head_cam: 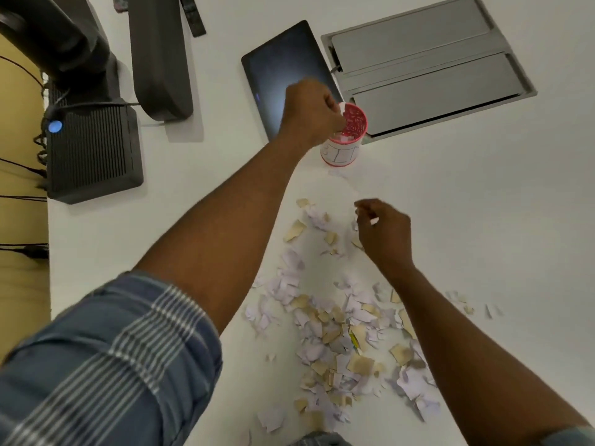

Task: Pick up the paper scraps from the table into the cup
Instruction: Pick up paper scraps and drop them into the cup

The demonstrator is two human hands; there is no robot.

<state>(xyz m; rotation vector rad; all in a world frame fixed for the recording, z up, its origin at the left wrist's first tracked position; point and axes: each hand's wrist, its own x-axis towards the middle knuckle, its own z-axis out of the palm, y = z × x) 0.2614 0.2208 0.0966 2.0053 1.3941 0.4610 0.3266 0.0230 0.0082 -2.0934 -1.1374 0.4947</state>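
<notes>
A white cup (pixel 343 152) with a red rim and red inside stands on the white table (pixel 483 204), beyond the paper. My left hand (pixel 309 114) hovers at the cup's left rim, fingers bunched over the opening; a white scrap shows just below the fingertips inside the cup. My right hand (pixel 384 233) hangs over the far end of the scattered paper scraps (pixel 338 323), fingers pinched on a small white scrap. The scraps are pale lilac and tan, spread in a long heap toward me, partly hidden under my right forearm.
A dark tablet (pixel 273 66) lies behind the cup. A grey metal hatch (pixel 425 66) is set into the table at the back right. A black box with a blue light (pixel 93 149) and a dark stand (pixel 161 59) stand at the left, by the table's edge.
</notes>
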